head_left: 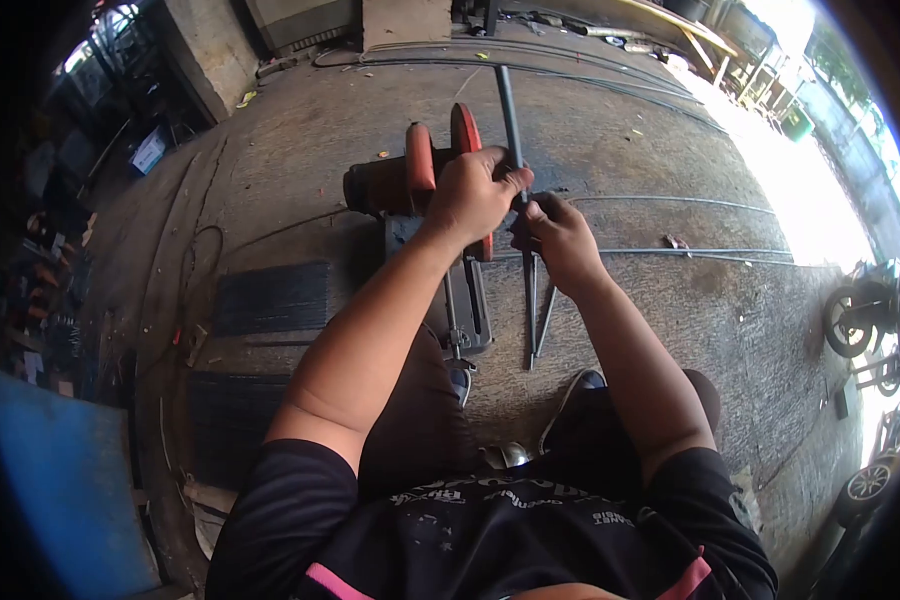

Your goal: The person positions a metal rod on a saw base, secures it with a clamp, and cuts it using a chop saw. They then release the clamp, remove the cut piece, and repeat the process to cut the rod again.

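Note:
A slim grey metal bar point(510, 115) points away from me, tilted slightly left. My left hand point(475, 195) is closed around it, thumb lying along its near part. Just below and to the right, my right hand point(563, 243) is also closed at the bar's near end, though its fingertips are partly hidden. Left of the bar stands a cut-off saw with a red wheel guard point(465, 128), a red handle point(420, 158) and a dark motor point(370, 190). My left hand and forearm cover part of it. Thin metal bars point(530, 320) extend below my right hand.
Long thin rods point(690, 252) lie on the concrete floor to the right, with more along the back. Dark stacks of strips point(270, 298) sit at left near a cable point(215, 245). A blue panel point(55, 480) stands lower left; wheels point(855, 320) are at right.

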The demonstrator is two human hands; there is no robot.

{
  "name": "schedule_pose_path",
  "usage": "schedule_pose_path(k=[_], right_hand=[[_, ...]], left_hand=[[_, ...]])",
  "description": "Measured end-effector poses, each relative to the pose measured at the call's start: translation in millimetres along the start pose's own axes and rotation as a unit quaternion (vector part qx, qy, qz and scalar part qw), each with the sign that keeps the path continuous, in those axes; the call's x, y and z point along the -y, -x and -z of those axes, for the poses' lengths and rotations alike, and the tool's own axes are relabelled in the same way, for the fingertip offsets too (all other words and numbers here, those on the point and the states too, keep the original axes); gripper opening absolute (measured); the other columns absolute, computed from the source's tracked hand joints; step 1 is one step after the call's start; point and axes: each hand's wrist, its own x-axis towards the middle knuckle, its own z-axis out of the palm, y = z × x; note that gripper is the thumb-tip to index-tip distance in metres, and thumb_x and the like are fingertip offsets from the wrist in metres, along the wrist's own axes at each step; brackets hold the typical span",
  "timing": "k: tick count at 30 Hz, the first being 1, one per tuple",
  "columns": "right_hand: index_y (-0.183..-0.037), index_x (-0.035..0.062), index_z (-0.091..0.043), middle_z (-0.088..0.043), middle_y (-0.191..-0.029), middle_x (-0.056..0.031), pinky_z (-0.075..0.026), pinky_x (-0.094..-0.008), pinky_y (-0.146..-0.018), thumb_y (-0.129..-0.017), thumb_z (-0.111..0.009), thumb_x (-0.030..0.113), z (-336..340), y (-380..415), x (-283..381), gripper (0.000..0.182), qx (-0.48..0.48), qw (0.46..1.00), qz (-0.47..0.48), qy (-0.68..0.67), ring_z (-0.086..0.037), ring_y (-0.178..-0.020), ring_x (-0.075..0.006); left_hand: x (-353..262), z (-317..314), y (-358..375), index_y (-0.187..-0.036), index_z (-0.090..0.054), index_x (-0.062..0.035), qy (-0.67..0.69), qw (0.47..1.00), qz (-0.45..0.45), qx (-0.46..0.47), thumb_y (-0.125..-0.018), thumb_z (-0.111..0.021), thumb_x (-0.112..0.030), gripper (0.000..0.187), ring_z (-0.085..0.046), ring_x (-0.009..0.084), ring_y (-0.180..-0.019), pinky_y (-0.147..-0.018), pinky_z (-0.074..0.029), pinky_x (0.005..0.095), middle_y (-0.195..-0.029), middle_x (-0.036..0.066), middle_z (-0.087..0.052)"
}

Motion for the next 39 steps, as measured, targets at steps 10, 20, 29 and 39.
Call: schedule_pose_path(k=[10,20,29,39], right_hand=[[-0.105,0.0016,-0.053,-0.053,-0.08,-0.0056,-0.047,-0.0297,-0.054,-0.094,-0.056,0.021,43.2,-22.4,-127.0,0.022,-0.097,0.961,-0.108,-0.234,-0.053,-0.059,-0.0162],[-0.102,0.0045,-0.054,-0.045,-0.069,-0.0025,-0.035,-0.0265,-0.046,-0.098,-0.049,0.03,14.0,23.7,-265.8,0.026,-0.038,0.876,-0.33,-0.349,-0.042,-0.054,-0.0131],[-0.092,0.0046,-0.054,-0.05,-0.071,-0.0033,-0.039,-0.0273,-0.049,-0.098,-0.048,0.032,11.1,29.9,-278.1,0.028,0.024,0.865,-0.403,-0.299,-0.046,-0.056,-0.0136],[-0.098,0.0011,-0.057,-0.052,-0.073,-0.0064,-0.043,-0.032,-0.054,-0.097,-0.049,0.031,0.9,28.2,-274.3,0.031,0.091,0.871,-0.385,-0.292,-0.05,-0.062,-0.0175]], left_hand=[[55.0,70.4,-22.0,-0.117,-0.056,-0.0016,-0.163,0.958,0.095,-0.214,-0.081,-0.064,-0.032,0.048,-0.063,0.0302,-0.102,-0.085,-0.049,0.0369,-0.105,0.018,-0.066],[68.9,61.6,-21.7,-0.128,-0.037,0.0039,0.333,0.842,0.425,-0.005,-0.086,-0.058,-0.049,0.071,-0.048,0.0322,-0.112,-0.097,-0.042,0.056,-0.113,0.016,-0.049],[86.0,71.6,-29.3,-0.122,-0.039,-0.0024,0.25,0.91,0.331,-0.005,-0.09,-0.059,-0.028,0.046,-0.06,0.0209,-0.081,-0.072,-0.055,0.0356,-0.097,0.015,-0.057],[85.8,68.9,-26.3,-0.127,-0.038,-0.0003,0.28,0.893,0.352,0.006,-0.088,-0.058,-0.035,0.055,-0.057,0.0207,-0.084,-0.075,-0.054,0.0371,-0.1,0.015,-0.055]])
